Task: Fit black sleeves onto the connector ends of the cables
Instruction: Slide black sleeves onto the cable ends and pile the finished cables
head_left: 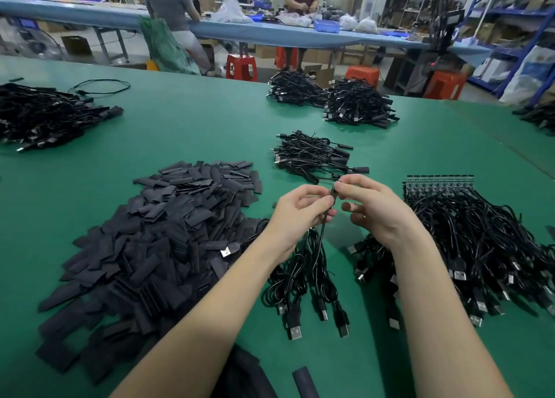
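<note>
Both forearms come in from the bottom edge and meet over the green table (pixel 186 133), which fills most of the view. On the person's left lies the big heap of black sleeves (pixel 156 235), flat and loose. On the right is a large bundle of cables (pixel 480 247) with a row of small boards (pixel 438 181) at its far edge; I judge these are waiting for sleeves. Between the arms a few cables with USB plugs (pixel 303 292) hang down to the table, and beyond the hands sits a smaller pile (pixel 312 157), probably the finished ones.

Now the smaller things. The left hand (pixel 297 214) has its fingers curled around one thin cable (pixel 322 232) just below its connector end (pixel 332 194). The right hand (pixel 372 205) pinches that same end from the other side with fingertips (pixel 345 184) and thumb. So the step in hand seems to be seating or adjusting a sleeve on this connector, raised a little above the table.

The next move, I think, calls for a straight push along the cable while the left hand keeps it stiff, then putting it aside.

Whether a sleeve is already on the end I cannot tell: the part is tiny, dark, and mostly covered by the fingers. One loose sleeve (pixel 304 382) lies at the bottom edge, beside a dark object that is cut off.
</note>
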A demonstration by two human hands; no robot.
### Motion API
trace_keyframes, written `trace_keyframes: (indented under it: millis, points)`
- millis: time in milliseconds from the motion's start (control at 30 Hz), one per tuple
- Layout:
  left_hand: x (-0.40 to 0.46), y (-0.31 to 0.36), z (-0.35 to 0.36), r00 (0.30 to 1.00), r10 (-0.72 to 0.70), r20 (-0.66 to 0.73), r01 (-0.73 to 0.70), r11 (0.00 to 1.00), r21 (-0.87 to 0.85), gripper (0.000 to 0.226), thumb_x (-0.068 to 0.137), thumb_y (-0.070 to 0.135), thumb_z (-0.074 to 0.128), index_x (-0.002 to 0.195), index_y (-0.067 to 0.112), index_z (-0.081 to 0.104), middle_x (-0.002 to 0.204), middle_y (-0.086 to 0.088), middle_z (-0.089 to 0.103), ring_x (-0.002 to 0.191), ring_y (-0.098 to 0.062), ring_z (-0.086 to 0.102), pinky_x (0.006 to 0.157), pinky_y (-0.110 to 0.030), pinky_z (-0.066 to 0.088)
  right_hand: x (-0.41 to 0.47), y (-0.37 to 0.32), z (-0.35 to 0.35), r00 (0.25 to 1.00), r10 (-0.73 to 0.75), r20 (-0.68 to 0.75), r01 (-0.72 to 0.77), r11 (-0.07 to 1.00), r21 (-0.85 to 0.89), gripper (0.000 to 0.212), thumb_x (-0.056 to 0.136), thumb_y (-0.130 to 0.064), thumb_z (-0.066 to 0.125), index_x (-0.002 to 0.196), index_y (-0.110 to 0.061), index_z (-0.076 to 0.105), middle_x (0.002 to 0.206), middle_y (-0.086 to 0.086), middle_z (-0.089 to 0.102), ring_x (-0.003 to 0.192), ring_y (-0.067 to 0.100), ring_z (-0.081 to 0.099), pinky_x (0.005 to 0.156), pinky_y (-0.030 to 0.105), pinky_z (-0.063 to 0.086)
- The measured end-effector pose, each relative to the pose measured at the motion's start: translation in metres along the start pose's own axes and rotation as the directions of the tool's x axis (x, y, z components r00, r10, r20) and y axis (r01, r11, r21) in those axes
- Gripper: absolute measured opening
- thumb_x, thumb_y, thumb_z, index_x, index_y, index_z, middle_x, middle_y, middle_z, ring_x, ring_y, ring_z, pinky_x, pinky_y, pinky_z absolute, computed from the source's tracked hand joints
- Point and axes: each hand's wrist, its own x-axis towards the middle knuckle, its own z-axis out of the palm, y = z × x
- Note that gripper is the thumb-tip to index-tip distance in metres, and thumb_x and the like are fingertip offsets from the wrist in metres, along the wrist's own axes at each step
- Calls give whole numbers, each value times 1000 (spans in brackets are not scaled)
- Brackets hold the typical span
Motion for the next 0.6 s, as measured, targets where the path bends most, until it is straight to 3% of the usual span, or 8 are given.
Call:
trace_keyframes:
  millis: [67, 133, 200, 300, 367, 433, 533, 600]
  points:
    - [0, -5, -1, 1000, -31, -5, 31, 999, -8, 8, 94, 4, 67, 100, 9, 64, 77, -3, 74, 69, -12, 70, 69, -20, 56, -1, -4, -1, 999, -20, -31, 15, 991, -132, 8, 88, -25, 77, 92, -23, 70, 81, -5, 66, 61, 8, 52, 52, 18, 37]
    - [-1, -9, 0, 998, -51, -30, 52, 998, 27, 8, 94, 5, 68, 97, 11, 64, 72, -1, 73, 62, -11, 68, 61, -16, 52, 2, -13, -2, 991, -94, -93, 52, 925, -378, 12, 86, -32, 78, 91, -24, 71, 84, -6, 71, 67, 9, 55, 58, 23, 40]
    - [-1, -11, 1, 998, -62, -34, 64, 996, 57, 8, 94, 4, 67, 94, 12, 64, 69, 2, 72, 58, -9, 66, 57, -14, 49, 12, -28, 4, 970, -204, -130, 83, 786, -613, 12, 85, -38, 77, 85, -28, 71, 85, -8, 71, 78, 10, 60, 67, 27, 42]
    - [0, -13, 1, 995, -91, -38, 94, 991, 98, 8, 93, 5, 68, 93, 12, 64, 72, 1, 71, 62, -11, 67, 66, -20, 53, 31, -53, 36, 972, -227, 55, 166, 509, -844, 7, 84, -36, 73, 78, -32, 73, 82, -13, 71, 80, 6, 62, 63, 22, 47]
    - [0, -14, 1, 994, -100, -42, 103, 991, 86, 8, 93, 4, 69, 93, 10, 64, 73, -2, 69, 62, -12, 65, 71, -24, 54, 47, -60, 67, 977, -122, 176, 206, 326, -923, 7, 82, -32, 74, 88, -29, 77, 91, -6, 75, 87, 14, 68, 75, 27, 57]
    - [-2, -13, 1, 996, -84, -31, 86, 994, 62, 9, 93, -1, 66, 95, 6, 61, 72, -5, 65, 58, -11, 63, 66, -21, 53, 59, -58, 93, 975, -12, 223, 222, 158, -962, 24, 79, -33, 80, 100, -22, 78, 100, 1, 75, 94, 22, 70, 87, 37, 60]
    - [-4, -11, -1, 998, -64, -9, 65, 993, 103, 13, 88, -6, 58, 91, 6, 61, 63, 5, 66, 56, -7, 58, 58, -16, 48, 70, -48, 115, 968, 97, 231, 233, -8, -973, 34, 76, -39, 87, 88, -13, 68, 92, 1, 68, 91, 24, 68, 81, 36, 58]
    - [-5, -9, -2, 998, -61, 11, 59, 992, 116, 24, 87, -8, 54, 83, 14, 61, 57, 11, 64, 51, -2, 55, 53, -13, 44, 76, -43, 118, 968, 112, 225, 229, -33, -973, 37, 78, -38, 86, 77, -14, 57, 88, 2, 62, 88, 26, 64, 72, 36, 54]
